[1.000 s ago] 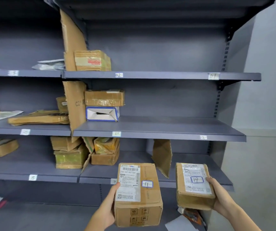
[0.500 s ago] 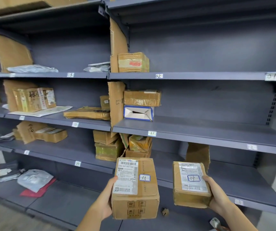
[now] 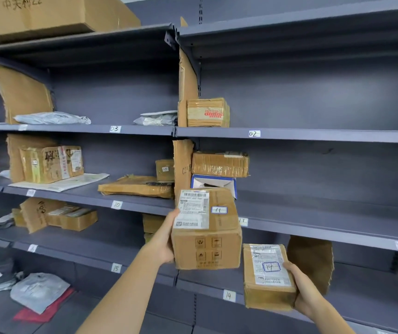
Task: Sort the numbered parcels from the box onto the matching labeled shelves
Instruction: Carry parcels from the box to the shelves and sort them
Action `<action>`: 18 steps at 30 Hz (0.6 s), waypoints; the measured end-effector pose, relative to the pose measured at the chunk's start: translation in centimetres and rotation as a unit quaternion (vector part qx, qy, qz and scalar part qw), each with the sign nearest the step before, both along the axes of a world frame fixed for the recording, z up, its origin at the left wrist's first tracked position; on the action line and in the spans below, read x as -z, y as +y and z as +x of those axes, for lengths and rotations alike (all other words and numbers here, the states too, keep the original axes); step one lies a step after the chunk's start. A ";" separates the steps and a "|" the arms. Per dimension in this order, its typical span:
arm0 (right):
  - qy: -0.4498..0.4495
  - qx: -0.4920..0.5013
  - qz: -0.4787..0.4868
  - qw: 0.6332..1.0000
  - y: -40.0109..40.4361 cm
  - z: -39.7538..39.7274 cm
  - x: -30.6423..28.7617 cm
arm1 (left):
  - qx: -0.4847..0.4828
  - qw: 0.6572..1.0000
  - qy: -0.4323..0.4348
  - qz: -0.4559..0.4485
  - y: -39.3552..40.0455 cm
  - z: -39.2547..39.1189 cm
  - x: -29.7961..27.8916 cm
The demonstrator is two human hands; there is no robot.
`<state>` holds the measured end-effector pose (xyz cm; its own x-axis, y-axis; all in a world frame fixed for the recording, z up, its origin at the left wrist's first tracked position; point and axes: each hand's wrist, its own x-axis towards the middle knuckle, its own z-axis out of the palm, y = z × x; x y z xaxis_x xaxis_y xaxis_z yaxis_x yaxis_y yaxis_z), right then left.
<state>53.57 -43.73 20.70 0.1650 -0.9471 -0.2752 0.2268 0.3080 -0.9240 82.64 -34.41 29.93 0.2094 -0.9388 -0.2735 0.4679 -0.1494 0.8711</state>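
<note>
My left hand [image 3: 163, 239] grips the left side of a brown parcel marked 11 [image 3: 207, 237], raised in front of the edge of the shelf labelled 11 [image 3: 313, 225]. Lower right, my right hand [image 3: 301, 289] holds a smaller parcel marked 14 [image 3: 266, 278] from its right side, just above the shelf labelled 14 [image 3: 228, 295]. Both parcels show white shipping labels facing me.
A taped box [image 3: 219, 163] on a white-blue box [image 3: 213, 183] stands at the left of shelf 11. Cardboard dividers [image 3: 183, 165] separate the bays. Shelves 02, 03, 10 and 15 hold boxes and grey bags. A large carton [image 3: 48, 15] sits on top.
My left hand has lifted parcel 11 up and forward to the level of shelf 11. The view has swung left and closer to the shelves. Parcel 14 stays low on the right.
</note>
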 end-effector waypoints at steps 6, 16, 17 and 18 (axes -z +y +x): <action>0.018 0.033 -0.012 0.999 -3.9 3.2 -1.1 | 0.006 0.999 -0.040 0.013 -6.5 3.4 -3.5; 0.046 0.065 0.001 0.997 -8.7 4.3 0.7 | -0.041 0.998 -0.001 0.040 -15.7 1.3 -3.0; 0.045 0.064 0.000 0.997 -8.9 4.1 0.8 | -0.060 0.997 0.008 0.041 -16.3 0.8 -3.0; 0.041 0.060 -0.003 0.997 -9.1 3.9 0.8 | -0.086 0.995 0.022 0.043 -17.2 0.5 -2.9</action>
